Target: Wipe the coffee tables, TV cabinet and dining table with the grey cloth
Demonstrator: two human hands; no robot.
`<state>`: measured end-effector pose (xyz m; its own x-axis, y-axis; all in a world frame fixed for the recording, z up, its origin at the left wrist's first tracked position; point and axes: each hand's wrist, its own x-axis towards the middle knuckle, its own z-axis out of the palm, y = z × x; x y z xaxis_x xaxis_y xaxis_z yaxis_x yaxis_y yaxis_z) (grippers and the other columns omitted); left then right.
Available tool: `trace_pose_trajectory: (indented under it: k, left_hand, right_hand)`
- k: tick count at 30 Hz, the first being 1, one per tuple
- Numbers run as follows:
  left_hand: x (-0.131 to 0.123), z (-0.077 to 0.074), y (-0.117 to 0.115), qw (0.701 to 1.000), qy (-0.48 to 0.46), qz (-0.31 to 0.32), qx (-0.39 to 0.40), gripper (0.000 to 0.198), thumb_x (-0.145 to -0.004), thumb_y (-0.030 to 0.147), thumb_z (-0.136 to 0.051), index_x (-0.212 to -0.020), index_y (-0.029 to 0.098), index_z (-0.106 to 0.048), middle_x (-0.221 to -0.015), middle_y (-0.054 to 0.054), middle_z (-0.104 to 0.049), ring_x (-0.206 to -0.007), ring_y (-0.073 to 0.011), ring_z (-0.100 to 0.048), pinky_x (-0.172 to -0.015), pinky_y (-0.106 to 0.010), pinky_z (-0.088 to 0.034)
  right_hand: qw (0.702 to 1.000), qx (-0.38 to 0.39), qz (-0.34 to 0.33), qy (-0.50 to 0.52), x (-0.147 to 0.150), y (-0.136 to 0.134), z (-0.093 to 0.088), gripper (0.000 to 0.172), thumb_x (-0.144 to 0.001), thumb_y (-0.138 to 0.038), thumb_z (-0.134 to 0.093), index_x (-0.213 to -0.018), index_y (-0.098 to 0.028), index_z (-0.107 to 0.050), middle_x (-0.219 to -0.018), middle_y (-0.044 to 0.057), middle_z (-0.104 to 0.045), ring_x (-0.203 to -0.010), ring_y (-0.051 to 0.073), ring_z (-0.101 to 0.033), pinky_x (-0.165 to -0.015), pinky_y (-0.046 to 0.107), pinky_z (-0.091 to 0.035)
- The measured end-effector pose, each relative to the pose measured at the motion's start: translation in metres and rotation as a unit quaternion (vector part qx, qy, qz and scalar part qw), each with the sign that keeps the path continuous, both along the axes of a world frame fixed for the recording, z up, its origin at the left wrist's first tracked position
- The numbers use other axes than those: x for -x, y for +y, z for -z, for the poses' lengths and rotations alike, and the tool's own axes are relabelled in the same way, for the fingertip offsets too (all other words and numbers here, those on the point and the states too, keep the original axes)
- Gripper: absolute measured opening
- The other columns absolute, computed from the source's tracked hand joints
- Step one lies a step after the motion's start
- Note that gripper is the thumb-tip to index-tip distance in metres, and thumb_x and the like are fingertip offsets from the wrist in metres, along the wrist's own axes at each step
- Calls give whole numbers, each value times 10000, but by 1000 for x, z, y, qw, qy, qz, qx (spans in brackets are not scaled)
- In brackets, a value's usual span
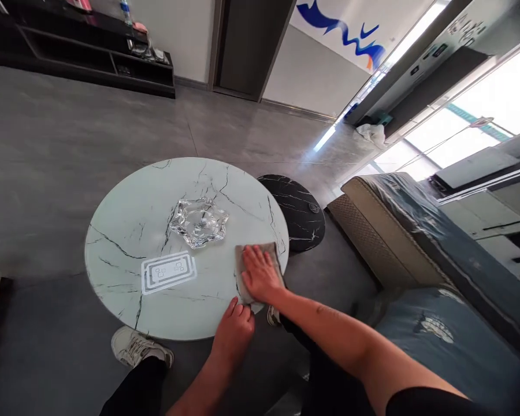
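My right hand [260, 273] lies flat on a folded grey-beige cloth [241, 263], fingers stretched out and slightly apart. It presses the cloth against the right part of a round white marble-patterned table [125, 202]. At the table's near edge is my left hand [236, 326], its fingers curled in and nothing visible in them. Their undersides are hidden. A clear glass star-shaped dish [199, 222] stands near the middle of the tabletop. Left of my hands, a flat white rectangular piece with printed outlines [169, 271] lies on the surface.
A lower round black table [301, 214] with a small round object [314, 207] adjoins on the right. Beyond it stands a beige-sided sofa or bed [368, 231] under a plastic cover. A dark low cabinet [78, 49] lines the far wall. My shoe [138, 346] is below the near edge.
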<state>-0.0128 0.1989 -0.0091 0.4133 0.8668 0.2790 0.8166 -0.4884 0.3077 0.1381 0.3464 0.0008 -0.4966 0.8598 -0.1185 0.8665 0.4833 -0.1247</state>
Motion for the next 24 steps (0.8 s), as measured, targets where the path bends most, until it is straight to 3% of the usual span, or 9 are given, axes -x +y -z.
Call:
trace_pose_trajectory:
  k: [3, 7, 9, 11, 14, 16, 18, 21, 24]
  left_hand:
    - [-3, 1, -3, 1000, 9, 1, -27, 166, -906, 3, -711, -856, 159, -736, -800, -20, -645, -869, -228, -636, -1163, -447, -509]
    - [3, -1, -10, 999, 15, 2, -35, 193, -908, 13, -724, -1058, 128, -763, -1101, -77, -738, -1040, -240, -660, -1163, -438, -506]
    - [9, -5, -14, 999, 34, -18, -18, 262, -920, 21, -704, -1156, 125, -752, -1196, -89, -727, -1092, -251, -655, -1169, -459, -501]
    - [17, -10, -18, 997, 55, -54, 7, 331, -920, 16, -676, -1224, 129, -744, -1177, -85, -723, -1092, -265, -652, -1151, -485, -513]
    - [24, -10, -22, 994, 67, -81, 6, 404, -898, -4, -649, -1277, 104, -739, -1165, -106, -732, -1092, -277, -655, -1106, -475, -545]
    - [24, -7, -24, 995, 68, -74, -14, 393, -893, -2, -643, -1262, 80, -752, -1191, -139, -739, -1098, -281, -660, -1076, -457, -565]
    - [21, -3, -25, 994, 75, -72, -29, 393, -886, 0, -644, -1254, 68, -763, -1221, -173, -740, -1102, -293, -667, -1039, -451, -582]
    - [13, 1, -25, 992, 99, -82, -12, 377, -880, 17, -669, -1239, 51, -779, -1172, -201, -752, -1031, -309, -688, -954, -453, -607]
    - [8, 1, -25, 991, 97, -94, 26, 317, -892, 54, -699, -1190, 67, -806, -1069, -191, -768, -992, -330, -700, -915, -478, -611]
  right_hand:
    - [998, 16, -59, 22, 23, -22, -5, 762, -1074, -445, -472, -1762, -190, -266, -1839, 54, -161, -1712, 332, -81, -1378, 618, -130]
    - [990, 27, -133, 30, -8, 20, -18, 753, -1064, -468, -504, -1746, -209, -317, -1827, 48, -221, -1709, 292, -116, -1385, 568, -120]
    - [995, 12, -91, 26, -36, 56, -21, 731, -1069, -463, -488, -1738, -208, -340, -1822, 53, -245, -1705, 289, -139, -1381, 556, -134]
    - [1000, -15, 8, 20, -58, 89, -20, 700, -1087, -449, -431, -1733, -193, -348, -1819, 61, -257, -1699, 296, -168, -1373, 558, -166]
    - [989, -46, 141, 7, -66, 111, -16, 680, -1106, -436, -351, -1734, -176, -340, -1820, 77, -252, -1695, 307, -187, -1364, 578, -190]
    - [980, -43, 195, -5, -51, 101, -13, 681, -1108, -417, -318, -1740, -163, -322, -1825, 97, -228, -1700, 330, -161, -1356, 615, -189]
    - [982, -26, 185, -10, -19, 74, -10, 689, -1100, -404, -327, -1743, -157, -310, -1829, 106, -202, -1703, 355, -131, -1352, 642, -182]
    - [999, 1, 33, 15, 50, 19, -6, 730, -1084, -456, -409, -1746, -171, -297, -1837, 85, -178, -1706, 363, -101, -1362, 646, -159]
    - [991, 15, -121, 59, 119, -23, -6, 747, -1097, -507, -414, -1749, -172, -271, -1843, 71, -161, -1708, 351, -81, -1369, 648, -150]
